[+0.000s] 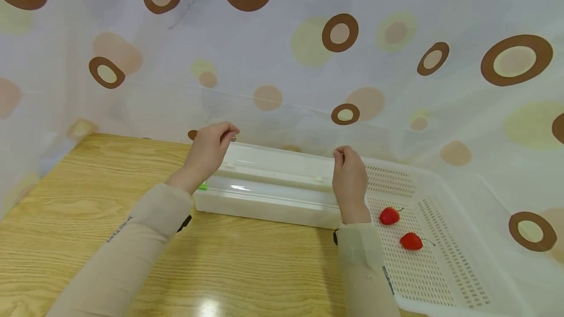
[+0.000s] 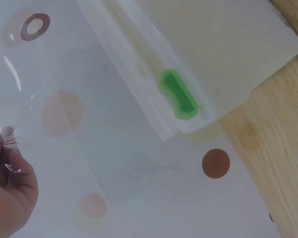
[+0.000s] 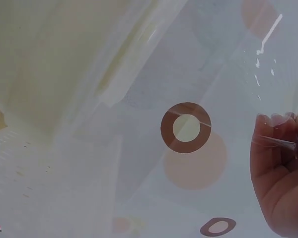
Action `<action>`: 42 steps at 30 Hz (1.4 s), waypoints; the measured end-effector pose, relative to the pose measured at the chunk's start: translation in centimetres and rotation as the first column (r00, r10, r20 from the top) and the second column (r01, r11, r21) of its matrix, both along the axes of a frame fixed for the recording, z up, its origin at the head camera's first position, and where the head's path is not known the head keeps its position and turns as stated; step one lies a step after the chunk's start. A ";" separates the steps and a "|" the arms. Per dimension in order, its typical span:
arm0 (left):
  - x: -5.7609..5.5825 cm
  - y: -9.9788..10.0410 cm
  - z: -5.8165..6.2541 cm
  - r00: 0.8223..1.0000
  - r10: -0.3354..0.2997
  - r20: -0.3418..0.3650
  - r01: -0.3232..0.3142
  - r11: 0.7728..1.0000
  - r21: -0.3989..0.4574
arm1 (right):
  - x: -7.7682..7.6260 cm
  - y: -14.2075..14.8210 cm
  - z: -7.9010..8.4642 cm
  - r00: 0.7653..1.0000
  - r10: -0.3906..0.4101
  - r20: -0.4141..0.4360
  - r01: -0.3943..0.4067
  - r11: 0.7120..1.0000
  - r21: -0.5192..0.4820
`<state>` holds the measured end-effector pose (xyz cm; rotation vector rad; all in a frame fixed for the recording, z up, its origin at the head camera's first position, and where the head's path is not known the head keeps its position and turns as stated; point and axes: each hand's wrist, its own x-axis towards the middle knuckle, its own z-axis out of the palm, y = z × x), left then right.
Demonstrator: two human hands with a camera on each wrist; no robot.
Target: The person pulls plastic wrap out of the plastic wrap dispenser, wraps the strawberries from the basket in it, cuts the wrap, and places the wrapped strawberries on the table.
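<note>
A long white cling film dispenser box [image 1: 264,209] lies on the table with its lid raised at the back, and a shiny roll [image 1: 273,191] shows inside. My left hand [image 1: 209,148] is above the box's left end, pinching the clear cling film [image 2: 15,74] between thumb and fingers. Over the right end, my right hand [image 1: 351,182] pinches another part of the film's edge. Sheer film with bright streaks spans near both hands in the wrist views. A green piece [image 2: 179,96] sits at the left end of the box.
To the right stands a white perforated basket [image 1: 418,278] with two red, cherry-like fruits [image 1: 389,215] on stems inside. A spotted plastic sheet [image 1: 273,53] hangs behind the wood-grain table [image 1: 246,268] and along its right side.
</note>
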<state>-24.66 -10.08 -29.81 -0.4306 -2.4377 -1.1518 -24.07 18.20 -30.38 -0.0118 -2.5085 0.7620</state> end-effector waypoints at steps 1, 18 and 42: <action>0.0 0.0 0.1 1.000 -0.001 -0.001 0.001 1.000 0.005 | 0.0 0.0 0.0 1.000 0.003 -0.012 -0.003 1.000 -0.006; 0.7 -0.5 2.3 0.996 0.030 -0.080 -0.039 0.993 -0.115 | 0.9 0.9 2.6 0.988 0.132 -0.079 -0.133 0.991 -0.015; 4.6 -1.2 3.6 0.985 -0.098 -0.140 0.076 0.984 -0.160 | 5.3 1.7 5.8 0.970 0.157 0.188 -0.157 0.988 -0.013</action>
